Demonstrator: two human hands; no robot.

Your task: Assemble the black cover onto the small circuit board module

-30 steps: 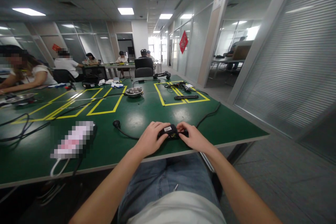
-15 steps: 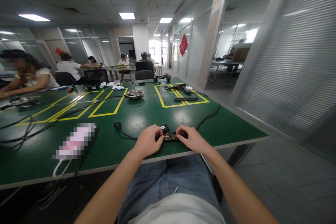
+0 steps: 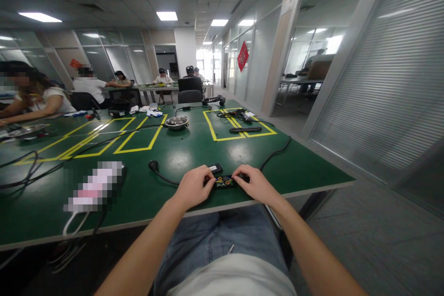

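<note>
Device (image 3: 224, 182) open upward, long axis left-right, between hands (image 3: 194, 186)

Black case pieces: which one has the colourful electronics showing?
The nearer piece, between the left hand and the right hand: its circuit board is exposed. The other piece, just beyond it, shows a white label and no board.

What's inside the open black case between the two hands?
The open black case shows electronic parts, including yellowish rings. The left hand and right hand cover its ends, so whatever lies there is hidden, as is anything beneath the parts.
</note>
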